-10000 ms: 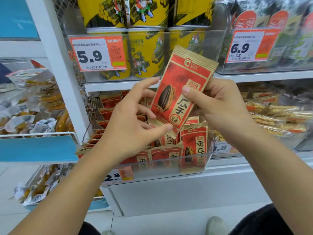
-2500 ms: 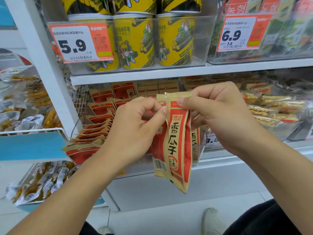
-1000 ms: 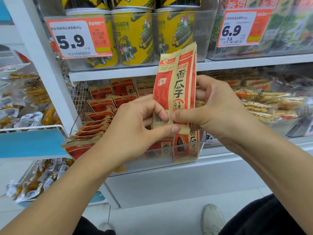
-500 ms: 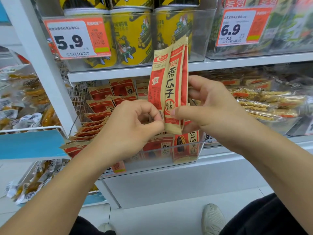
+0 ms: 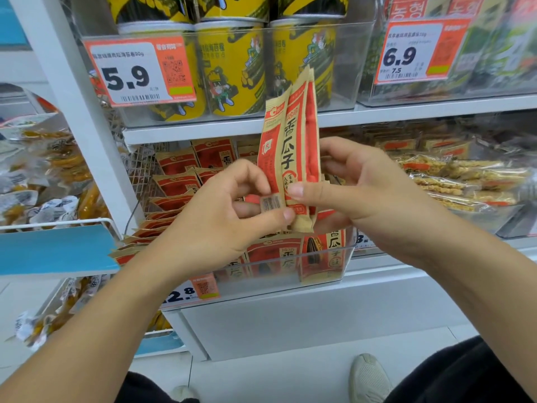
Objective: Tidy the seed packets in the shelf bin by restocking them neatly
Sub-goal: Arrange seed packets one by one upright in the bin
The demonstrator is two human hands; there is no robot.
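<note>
- The seed packets point(image 5: 290, 152) look light, thin and a bit slippery, so I judge it best to pinch them near the lower edge.
- They stand upright in the air, just above the clear shelf bin point(image 5: 334, 266).
- The left hand point(image 5: 215, 225) pinches the lower corner; its fingers point(image 5: 286, 212) are pressed together on the packets.
- The right hand point(image 5: 363, 193) clamps them from the other side, thumb in front.
- More packets lie in the bin.
</note>
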